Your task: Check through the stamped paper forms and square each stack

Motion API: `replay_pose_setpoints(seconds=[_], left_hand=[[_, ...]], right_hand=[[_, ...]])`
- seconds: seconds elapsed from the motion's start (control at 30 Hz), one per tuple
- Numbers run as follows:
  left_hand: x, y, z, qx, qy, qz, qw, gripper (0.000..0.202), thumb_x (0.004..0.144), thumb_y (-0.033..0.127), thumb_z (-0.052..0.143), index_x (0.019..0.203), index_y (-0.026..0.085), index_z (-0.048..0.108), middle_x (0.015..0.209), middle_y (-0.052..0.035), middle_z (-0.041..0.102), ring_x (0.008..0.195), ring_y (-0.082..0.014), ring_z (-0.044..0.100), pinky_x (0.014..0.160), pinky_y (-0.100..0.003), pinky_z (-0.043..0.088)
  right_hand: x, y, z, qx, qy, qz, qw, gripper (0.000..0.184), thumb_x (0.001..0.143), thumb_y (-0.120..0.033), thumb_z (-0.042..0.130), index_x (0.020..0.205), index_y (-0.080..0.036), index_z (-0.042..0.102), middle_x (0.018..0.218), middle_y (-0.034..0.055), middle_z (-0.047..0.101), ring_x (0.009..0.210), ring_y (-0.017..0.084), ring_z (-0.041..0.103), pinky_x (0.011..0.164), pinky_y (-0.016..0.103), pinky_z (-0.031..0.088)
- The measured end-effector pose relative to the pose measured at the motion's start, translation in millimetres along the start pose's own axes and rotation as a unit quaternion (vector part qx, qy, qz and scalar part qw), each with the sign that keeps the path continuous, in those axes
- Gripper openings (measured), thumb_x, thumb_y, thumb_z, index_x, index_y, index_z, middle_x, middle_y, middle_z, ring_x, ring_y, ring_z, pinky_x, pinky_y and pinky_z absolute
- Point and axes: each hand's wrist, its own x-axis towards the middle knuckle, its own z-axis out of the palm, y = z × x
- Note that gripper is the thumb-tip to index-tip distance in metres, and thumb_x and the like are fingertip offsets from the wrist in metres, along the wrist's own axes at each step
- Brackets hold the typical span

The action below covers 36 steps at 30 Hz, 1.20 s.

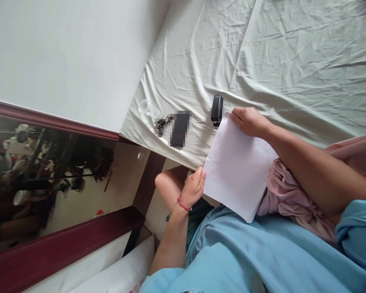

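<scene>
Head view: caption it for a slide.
Left hand and right hand hold a white paper beside a bed bearing a stapler and keys.

Seated on the bed [293, 61], a person's left hand [193, 187] grips the paper sheet [238, 167] at 9 o'clock and the right hand [247, 121] at 12; a black stapler [216, 109] lies just beside it.

A wrinkly pale green sheet [293, 53] covers the bed [158, 122]. A plain white wall [64, 53] stands beside it. A dark red wooden frame [64, 240] holds shiny glass [88, 195].
</scene>
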Motion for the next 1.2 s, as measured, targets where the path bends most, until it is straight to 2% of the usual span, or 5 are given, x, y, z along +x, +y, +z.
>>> replay_pose_setpoints(seconds=[0.37, 0.53, 0.7, 0.97, 1.2], left_hand=[[-4, -17, -1.6, -0.125, 0.019, -0.044, 0.991, 0.049, 0.109, 0.066, 0.048, 0.088, 0.023, 0.057, 0.081, 0.0005, 0.059, 0.076, -0.0164, 0.054, 0.074, -0.029, 0.049], [-8, -14, -5.1, -0.062, 0.075, -0.011, 0.995, 0.047, 0.111, 0.063, 0.047, 0.097, 0.023, 0.065, 0.079, -0.0012, 0.065, 0.072, -0.0176, 0.059, 0.071, -0.030, 0.048], [-7, -8, -5.2, -0.034, 0.089, 0.012, 0.995, 0.049, 0.111, 0.064, 0.046, 0.099, 0.023, 0.069, 0.077, -0.0021, 0.069, 0.068, -0.0184, 0.063, 0.068, -0.029, 0.047], [-10, -7, -2.9, -0.027, 0.097, 0.030, 0.994, 0.045, 0.112, 0.060, 0.046, 0.100, 0.023, 0.069, 0.073, 0.0004, 0.067, 0.064, -0.0159, 0.061, 0.065, -0.027, 0.046], [-17, -15, 1.7, -0.068, 0.135, -0.003, 0.988, 0.050, 0.109, 0.067, 0.047, 0.097, 0.024, 0.067, 0.078, -0.0004, 0.064, 0.069, -0.0164, 0.058, 0.069, -0.028, 0.049]], right_hand=[[-4, 0, 3, -0.050, -0.052, -0.035, 0.997, 0.031, 0.109, -0.037, 0.046, 0.093, -0.023, 0.069, 0.084, 0.0109, 0.069, 0.077, 0.027, 0.059, 0.072, 0.039, 0.042], [-14, -23, 1, -0.025, 0.094, -0.201, 0.975, 0.036, 0.109, -0.030, 0.053, 0.136, -0.029, 0.076, 0.140, 0.0140, 0.072, 0.130, 0.038, 0.060, 0.110, 0.057, 0.048], [-23, -36, 5, -0.034, 0.013, -0.313, 0.949, 0.032, 0.110, -0.030, 0.058, 0.131, -0.032, 0.083, 0.157, 0.0088, 0.069, 0.158, 0.039, 0.044, 0.130, 0.070, 0.030], [-22, -27, 15, -0.058, -0.020, -0.318, 0.946, 0.033, 0.112, -0.027, 0.055, 0.128, -0.031, 0.084, 0.152, 0.0066, 0.074, 0.164, 0.036, 0.041, 0.135, 0.075, 0.017], [-10, -10, 9, -0.017, 0.092, -0.167, 0.982, 0.046, 0.107, -0.035, 0.060, 0.151, -0.029, 0.069, 0.144, 0.0165, 0.071, 0.139, 0.043, 0.056, 0.118, 0.066, 0.044]])
